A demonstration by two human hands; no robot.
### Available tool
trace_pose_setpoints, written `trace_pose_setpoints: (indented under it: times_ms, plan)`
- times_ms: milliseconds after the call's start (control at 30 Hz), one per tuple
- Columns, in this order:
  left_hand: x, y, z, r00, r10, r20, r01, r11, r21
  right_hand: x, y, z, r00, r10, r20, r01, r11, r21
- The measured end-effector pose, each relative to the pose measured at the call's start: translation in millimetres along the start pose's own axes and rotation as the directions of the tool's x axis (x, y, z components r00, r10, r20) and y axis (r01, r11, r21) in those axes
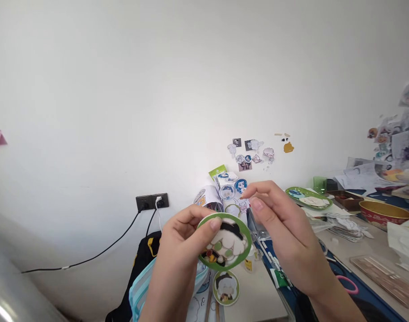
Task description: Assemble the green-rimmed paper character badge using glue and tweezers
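Observation:
My left hand (186, 241) is closed on a round cartoon cutout (229, 250) with a green rim, thumb on its face and fingers behind. The disc shows a white-haired figure with a black hat. Just to the right, my right hand (285, 232) is raised with its index finger and thumb bent and slightly apart; nothing shows between them. Below the held disc, a second round cutout (226, 290) with a similar figure lies on the desk. A small bottle with a yellow label (249, 261) stands behind the held disc, partly covered by it.
Several stickers (246, 156) are on the wall. A green plate (310, 199), a red-and-gold bowl (385, 213), a clear case (384, 279) and pink scissors handles (347, 285) are at the right. On the left, a blue mask (142, 286) lies before a black bag (132, 277).

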State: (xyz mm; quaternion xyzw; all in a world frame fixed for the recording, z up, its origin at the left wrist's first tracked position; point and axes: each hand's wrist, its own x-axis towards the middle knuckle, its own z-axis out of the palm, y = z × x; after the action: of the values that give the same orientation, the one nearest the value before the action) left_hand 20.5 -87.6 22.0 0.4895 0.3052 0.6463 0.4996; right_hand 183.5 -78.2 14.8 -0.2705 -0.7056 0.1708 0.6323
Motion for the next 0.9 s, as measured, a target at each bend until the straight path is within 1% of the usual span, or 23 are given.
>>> trace_pose_setpoints:
  times_ms: [100, 167, 233, 300, 367, 433, 533, 600, 667, 767, 900]
  plan:
    - [0.4, 0.9, 0.3, 0.998, -0.036, 0.043, 0.038, 0.998, -0.040, 1.3, 2.4, 1.7, 0.999, -0.040, 0.012, 0.040, 0.999, 0.005]
    - [-0.2, 0.9, -0.1, 0.996, -0.057, 0.066, 0.060, 0.996, -0.059, 2.8, 4.5, 2.5, 0.998, -0.056, -0.030, 0.056, 0.998, 0.030]
    - [-1.2, 0.5, -0.6, 0.995, -0.067, 0.075, 0.072, 0.995, -0.068, 4.2, 5.7, 2.9, 0.995, -0.049, -0.083, 0.051, 0.999, 0.015]
    - [-1.5, 0.1, -0.6, 0.995, -0.068, 0.071, 0.073, 0.995, -0.066, 4.7, 5.7, 2.8, 0.995, -0.032, -0.096, 0.031, 0.999, -0.009]
    - [-1.1, -0.3, -0.2, 0.996, -0.064, 0.066, 0.068, 0.996, -0.058, 4.3, 4.5, 2.4, 0.998, 0.008, -0.064, -0.008, 1.000, 0.001]
    - [-0.4, -0.5, 0.0, 0.997, -0.047, 0.063, 0.049, 0.998, -0.041, 3.8, 3.0, 1.8, 1.000, 0.025, 0.008, -0.025, 0.999, 0.027]
    - [-0.5, -1.0, -0.4, 0.998, -0.012, 0.055, 0.012, 1.000, 0.005, 4.1, 1.4, 0.4, 0.989, -0.038, 0.145, 0.027, 0.997, 0.073]
    - [-1.4, -1.3, -0.9, 0.998, 0.020, 0.052, -0.022, 0.998, 0.052, 4.9, 1.1, -0.6, 0.975, -0.086, 0.205, 0.063, 0.992, 0.113]
    - [-2.4, -1.3, -1.0, 0.997, 0.060, 0.049, -0.065, 0.993, 0.103, 5.4, 1.2, -1.5, 0.968, -0.113, 0.224, 0.087, 0.989, 0.121]
    - [-3.8, -0.4, -0.2, 0.990, 0.135, 0.033, -0.139, 0.973, 0.183, 5.4, 1.7, -2.6, 0.967, -0.133, 0.217, 0.119, 0.990, 0.075]
    - [-6.9, 1.3, 0.7, 0.971, 0.237, 0.030, -0.235, 0.931, 0.280, 5.4, 3.0, -3.0, 0.962, -0.162, 0.219, 0.150, 0.986, 0.072]
